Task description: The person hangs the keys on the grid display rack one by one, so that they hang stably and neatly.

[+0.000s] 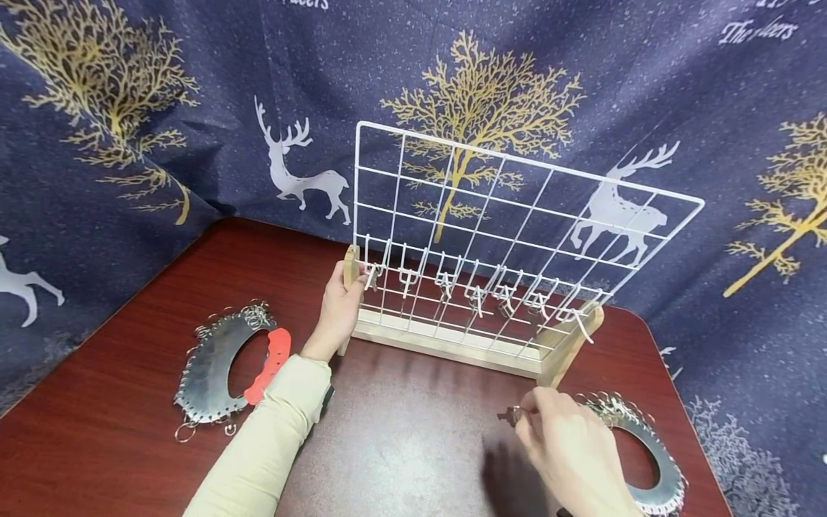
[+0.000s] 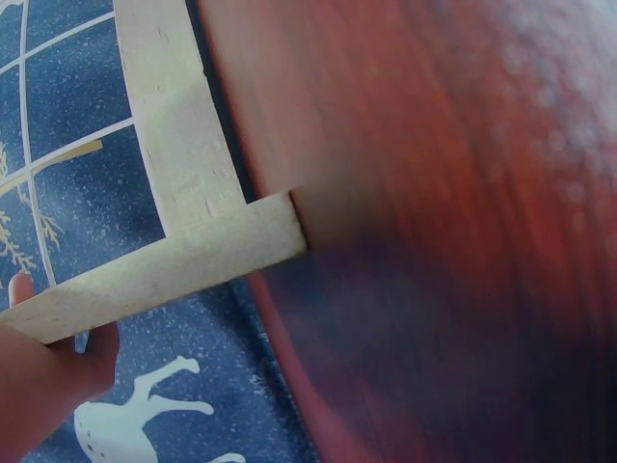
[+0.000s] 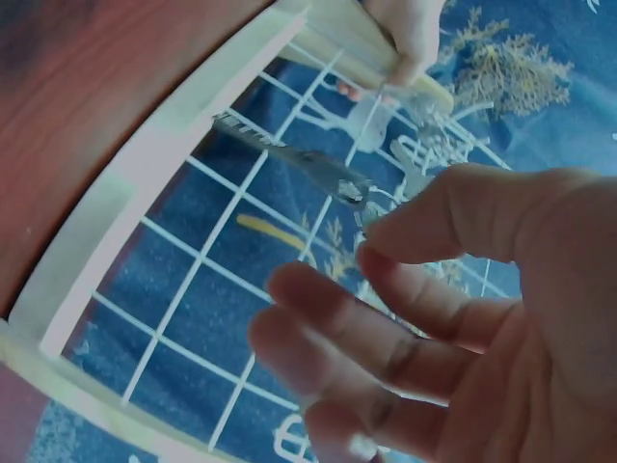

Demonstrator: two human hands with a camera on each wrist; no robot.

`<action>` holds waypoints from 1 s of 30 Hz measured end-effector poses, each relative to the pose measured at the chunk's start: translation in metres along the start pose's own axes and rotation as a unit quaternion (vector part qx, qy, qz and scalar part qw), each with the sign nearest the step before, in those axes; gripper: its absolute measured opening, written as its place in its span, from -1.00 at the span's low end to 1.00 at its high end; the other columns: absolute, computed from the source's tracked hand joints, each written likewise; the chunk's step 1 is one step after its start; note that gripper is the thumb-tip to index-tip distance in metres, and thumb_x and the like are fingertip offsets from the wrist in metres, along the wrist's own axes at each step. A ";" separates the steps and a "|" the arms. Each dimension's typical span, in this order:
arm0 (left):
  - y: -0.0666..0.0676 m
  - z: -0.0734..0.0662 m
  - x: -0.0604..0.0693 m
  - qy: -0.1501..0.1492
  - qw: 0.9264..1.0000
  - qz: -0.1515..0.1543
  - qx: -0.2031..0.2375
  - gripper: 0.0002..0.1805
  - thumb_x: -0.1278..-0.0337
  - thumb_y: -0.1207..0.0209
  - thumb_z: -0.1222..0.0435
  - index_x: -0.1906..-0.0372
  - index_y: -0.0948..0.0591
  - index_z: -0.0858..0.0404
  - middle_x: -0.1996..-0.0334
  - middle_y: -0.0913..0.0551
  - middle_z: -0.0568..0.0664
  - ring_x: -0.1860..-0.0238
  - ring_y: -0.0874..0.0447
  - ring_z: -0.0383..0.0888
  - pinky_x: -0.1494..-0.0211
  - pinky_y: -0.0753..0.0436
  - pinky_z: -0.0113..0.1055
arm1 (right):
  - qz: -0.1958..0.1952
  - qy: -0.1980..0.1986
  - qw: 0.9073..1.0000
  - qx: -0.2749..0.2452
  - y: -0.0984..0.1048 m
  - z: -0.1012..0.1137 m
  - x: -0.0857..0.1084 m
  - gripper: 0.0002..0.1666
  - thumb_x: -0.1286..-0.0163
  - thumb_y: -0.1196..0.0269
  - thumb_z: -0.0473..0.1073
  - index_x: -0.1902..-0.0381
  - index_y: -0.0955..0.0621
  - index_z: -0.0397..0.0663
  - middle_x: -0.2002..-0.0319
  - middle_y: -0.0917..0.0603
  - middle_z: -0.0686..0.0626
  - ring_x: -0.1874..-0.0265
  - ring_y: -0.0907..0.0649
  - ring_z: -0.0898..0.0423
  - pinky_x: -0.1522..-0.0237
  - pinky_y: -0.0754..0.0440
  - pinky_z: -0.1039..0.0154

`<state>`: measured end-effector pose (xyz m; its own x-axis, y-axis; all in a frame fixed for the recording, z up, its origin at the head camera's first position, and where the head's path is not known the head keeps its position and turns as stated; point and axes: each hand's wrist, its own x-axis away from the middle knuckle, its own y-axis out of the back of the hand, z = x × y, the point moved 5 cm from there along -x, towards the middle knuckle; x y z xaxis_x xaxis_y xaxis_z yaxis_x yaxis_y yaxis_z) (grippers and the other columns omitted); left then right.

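Note:
My left hand (image 1: pixel 339 305) grips the left wooden end piece (image 2: pixel 169 265) of a white wire grid rack (image 1: pixel 530 154), thumb on one side and fingers on the other. Low on the grid, a row of white hooks (image 1: pixel 476 293) carries small metal pieces, too small to make out. In front of the rack's right end, my right hand (image 1: pixel 568 438) pinches a small metal key (image 3: pixel 308 169) by its ring end between thumb and forefinger. Its toothed end points away from the fingers. The other fingers are loosely bent, as the right wrist view shows.
On the left of the table (image 1: pixel 400 431) lies a curved metal plate (image 1: pixel 213 366) with rings along its edge and a red grip (image 1: pixel 270 365). A similar ringed plate (image 1: pixel 662 456) lies right, partly behind my right hand. A patterned cloth (image 1: pixel 291 43) hangs behind.

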<state>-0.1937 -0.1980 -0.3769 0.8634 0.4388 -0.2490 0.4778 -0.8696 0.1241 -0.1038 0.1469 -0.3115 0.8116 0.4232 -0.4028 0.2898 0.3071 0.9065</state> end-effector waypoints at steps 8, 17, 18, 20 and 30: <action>0.000 0.000 0.000 -0.002 1.000 -0.003 0.005 -0.77 -0.34 -0.04 0.34 -0.04 -0.48 0.25 0.18 -0.58 0.19 0.23 -0.46 0.00 0.14 -0.41 -0.21 | -0.065 -0.037 0.996 -0.042 0.019 -0.017 -0.007 -0.88 -0.16 -0.35 -0.14 0.34 -0.61 0.19 0.50 -0.64 0.19 0.57 -0.59 0.15 0.59 -0.42 0.09; 0.000 -0.001 0.001 0.002 1.000 -0.004 0.002 -0.77 -0.35 -0.03 0.35 -0.04 -0.46 0.26 0.21 -0.58 0.19 0.29 -0.51 0.02 0.20 -0.46 -0.25 | -0.181 -0.098 0.974 -0.098 0.041 -0.039 -0.017 -0.88 -0.16 -0.39 -0.19 0.31 -0.70 0.08 0.58 -0.66 0.15 0.61 -0.48 0.50 0.55 -0.39 0.34; 0.001 -0.001 0.001 0.003 1.000 -0.004 0.002 -0.77 -0.35 -0.03 0.34 -0.05 -0.46 0.26 0.21 -0.58 0.19 0.29 -0.52 0.03 0.21 -0.47 -0.25 | -0.192 -0.101 0.971 -0.104 0.043 -0.040 -0.018 -0.89 -0.16 -0.39 -0.20 0.31 -0.71 0.06 0.58 -0.67 0.13 0.62 -0.47 0.54 0.55 -0.38 0.40; 0.001 -0.002 0.001 0.006 1.000 -0.004 0.001 -0.77 -0.35 -0.03 0.34 -0.05 -0.46 0.26 0.21 -0.58 0.20 0.28 -0.52 0.05 0.21 -0.47 -0.25 | -0.204 -0.109 0.967 -0.112 0.046 -0.043 -0.020 -0.89 -0.17 -0.39 -0.20 0.30 -0.72 0.04 0.59 -0.68 0.09 0.62 -0.46 0.58 0.54 -0.37 0.47; 0.000 0.001 0.001 0.012 1.000 0.003 0.009 -0.78 -0.36 -0.04 0.33 -0.04 -0.46 0.25 0.23 -0.56 0.19 0.25 -0.51 0.18 0.20 -0.46 -0.22 | -0.205 -0.167 0.957 -0.117 0.052 -0.056 -0.021 -0.91 -0.21 -0.37 -0.13 0.30 -0.73 0.08 0.58 -0.65 0.17 0.63 -0.45 0.58 0.51 -0.34 0.54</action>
<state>-0.1929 -0.1978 -0.3783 0.8703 0.4377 -0.2260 0.4690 -0.8765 0.1085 -0.1342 0.2016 -0.2635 0.7818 -0.0582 -0.6209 0.5295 0.5877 0.6117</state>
